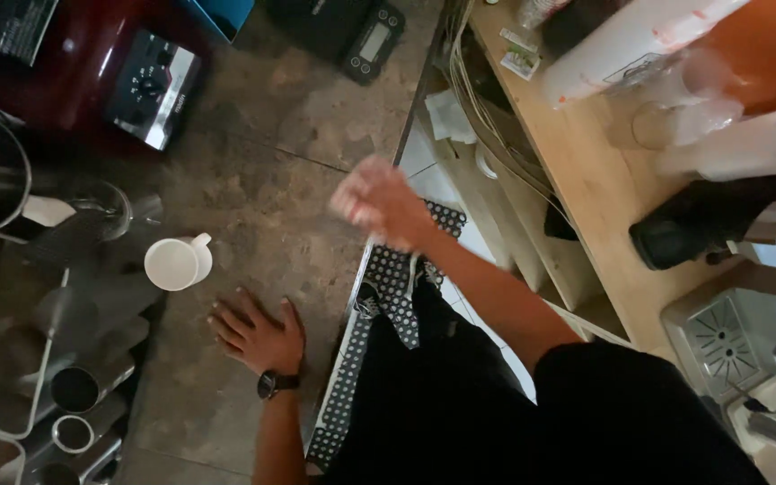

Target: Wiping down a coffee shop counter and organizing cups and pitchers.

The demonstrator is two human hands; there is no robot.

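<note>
Your right hand is up in the air, blurry, and seems to hold something pale and soft, maybe a cloth, but the blur hides how the grip sits, so you cannot tell if the fingers are pressed together or loose. Your left hand lies flat on the dark stone surface with its fingers spread wide, holding nothing. A dark watch is on that wrist.

Just up and left of the flat hand sits a white mug, tipped on its side with its mouth toward you. Metal cups and jugs crowd the far left edge. A red blender base and a small black scale stand at the top.

Keep the left hand planted so you stay steady. The widest open room is the bare stone between the mug and the surface's right edge. Past that edge is a black floor mat, then a wooden shelf with clear cups.
</note>
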